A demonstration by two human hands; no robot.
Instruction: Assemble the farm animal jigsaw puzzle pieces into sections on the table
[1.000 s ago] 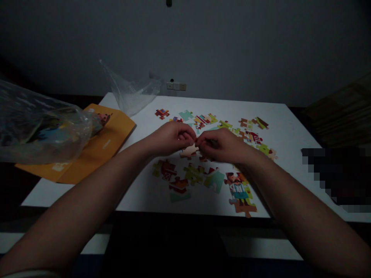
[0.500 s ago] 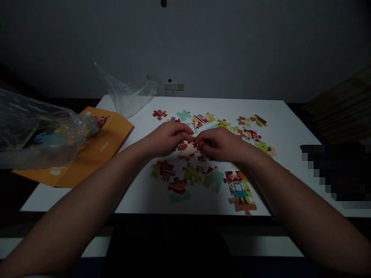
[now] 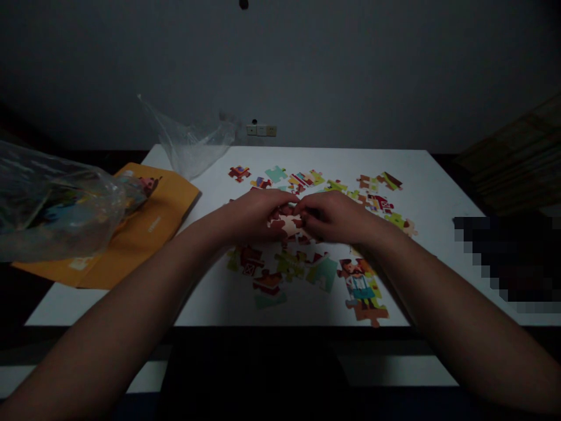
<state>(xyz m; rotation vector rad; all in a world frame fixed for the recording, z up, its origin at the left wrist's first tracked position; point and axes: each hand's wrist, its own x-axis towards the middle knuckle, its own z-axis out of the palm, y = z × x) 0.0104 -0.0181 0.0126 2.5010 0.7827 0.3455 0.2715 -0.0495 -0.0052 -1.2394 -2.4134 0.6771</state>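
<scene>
Puzzle piece [image 3: 289,224] between left hand [image 3: 258,213] and right hand [image 3: 333,216], apparently steadied from both sides. Both hands curled; firm grip cannot be confirmed. Other pieces [image 3: 276,173] beyond hands, likely spread for visibility.

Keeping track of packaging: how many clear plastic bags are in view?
2: a filled bag at left, partly over the orange card; another bag near the table's far left corner.

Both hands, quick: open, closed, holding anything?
Left hand: fingers curved beside the flat cream-and-brown jigsaw piece; grip cannot be told.
Right hand: fingers bent close to that piece; whether they hold anything cannot be told.
</scene>
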